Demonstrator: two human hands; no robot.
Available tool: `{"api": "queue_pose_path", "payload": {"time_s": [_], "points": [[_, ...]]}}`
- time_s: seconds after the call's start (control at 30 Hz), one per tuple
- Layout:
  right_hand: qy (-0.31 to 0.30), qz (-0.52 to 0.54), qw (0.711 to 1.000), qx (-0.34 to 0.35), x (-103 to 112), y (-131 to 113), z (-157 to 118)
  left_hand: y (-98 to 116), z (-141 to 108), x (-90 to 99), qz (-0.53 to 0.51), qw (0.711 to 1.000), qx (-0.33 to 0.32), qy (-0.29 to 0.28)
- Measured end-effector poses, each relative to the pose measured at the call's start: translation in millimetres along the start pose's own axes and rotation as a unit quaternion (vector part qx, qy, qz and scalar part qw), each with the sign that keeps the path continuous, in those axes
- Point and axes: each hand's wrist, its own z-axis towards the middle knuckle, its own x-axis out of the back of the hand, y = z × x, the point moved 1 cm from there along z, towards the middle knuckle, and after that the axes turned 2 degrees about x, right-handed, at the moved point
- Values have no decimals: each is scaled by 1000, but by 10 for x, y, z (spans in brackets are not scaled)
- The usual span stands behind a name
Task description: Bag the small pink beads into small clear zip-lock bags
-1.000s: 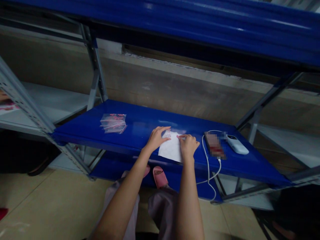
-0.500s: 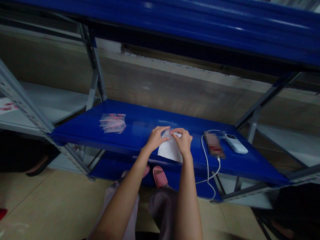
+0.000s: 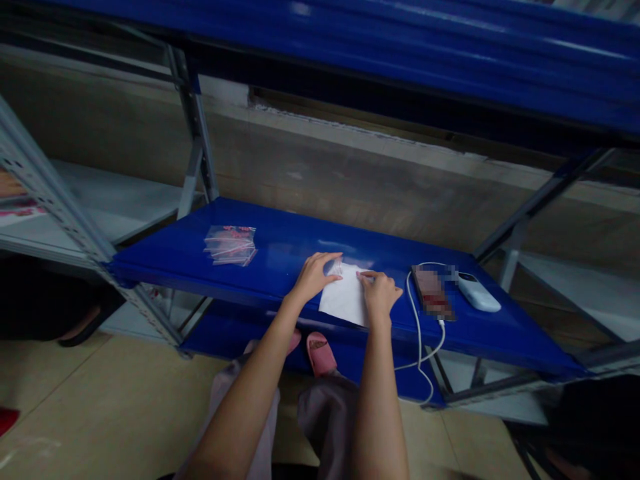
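A white sheet (image 3: pixel 343 303) that looks like paper lies near the front edge of the blue shelf (image 3: pixel 280 233). What looks like a small clear plastic bag (image 3: pixel 337 268) is at the sheet's upper left, between the thumb and fingers of my left hand (image 3: pixel 315 277). My right hand (image 3: pixel 381 295) is over the sheet's right side, thumb and index finger close together near its upper edge. Anything in that pinch is too small to make out. To the left, a pile of clear zip bags (image 3: pixel 231 245) with reddish markings lies flat.
Right of my hands lie a blurred-out phone (image 3: pixel 433 293), a white cable (image 3: pixel 415 327) hanging over the edge, and a pale rounded device (image 3: pixel 479 292). Metal posts (image 3: pixel 197 133) bound the shelf, and a blue upper shelf (image 3: pixel 350 40) hangs overhead.
My right hand has moved right, away from my left hand, uncovering more of the white sheet. My left hand stays near the sheet's upper left. The view has shifted slightly.
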Motion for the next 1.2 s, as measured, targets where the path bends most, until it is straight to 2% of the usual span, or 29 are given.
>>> {"api": "queue_pose_path", "payload": {"time_s": [0.27,0.53,0.6,0.7,0.77,0.83,0.93,1.03,1.1,1.2], "points": [[44,-32,997,47,-83,-20,1,15,8,-12,-1,1000,-4,-6],[35,-39,997,57,-108,-102,-9,-13,-1,-18,4,1000,-9,-3],[33,-7,999,40,-69,-112,4,-20,1,-17,0,1000,-10,-5],[16,122,992,19,12,-130,55,-18,4,-16,-3,1000,-11,-3],[-9,220,974,53,52,-162,88,-8,3,-18,-4,1000,-12,-1],[-33,269,956,110,68,-209,100,6,-2,-22,-6,1000,-12,2],[-49,248,956,151,53,-270,82,23,-10,-29,-11,1000,-12,5],[-38,221,963,153,43,-276,76,28,-11,-32,-12,1000,-16,4],[2,199,971,133,53,-233,93,26,-7,-29,-9,1000,-16,4],[48,114,989,77,49,-131,119,20,-1,-23,-6,1000,-15,3]]}}
